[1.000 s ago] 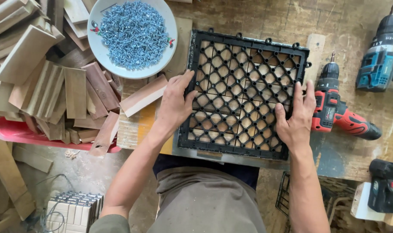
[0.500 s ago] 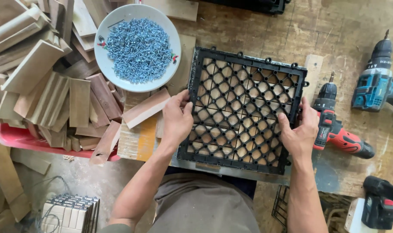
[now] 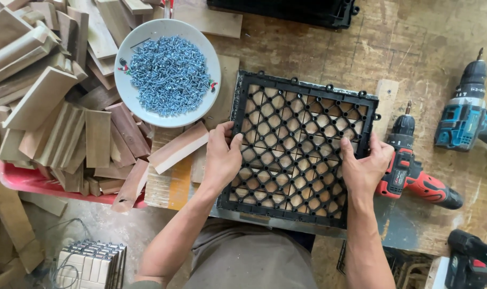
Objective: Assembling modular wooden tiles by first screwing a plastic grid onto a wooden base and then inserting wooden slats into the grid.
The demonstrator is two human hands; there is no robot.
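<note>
I see the black plastic grid tile (image 3: 302,152) lying flat on the wooden counter (image 3: 318,48), square in front of me, wood slats showing through its mesh. My left hand (image 3: 222,158) grips its left edge, thumb on top and fingers curled over the rim; my right hand (image 3: 365,166) clasps the right edge the same way. The near edge of the tile lies close to the counter's near edge. To the left, touching nothing of the tile, sits a white plate of blue-grey screws (image 3: 168,72) beside a heap of wood offcuts (image 3: 56,112). Right of my right hand lies a red drill (image 3: 412,171), with a teal drill (image 3: 465,115) farther out. Bare counter lies beyond the tile's far edge.
</note>
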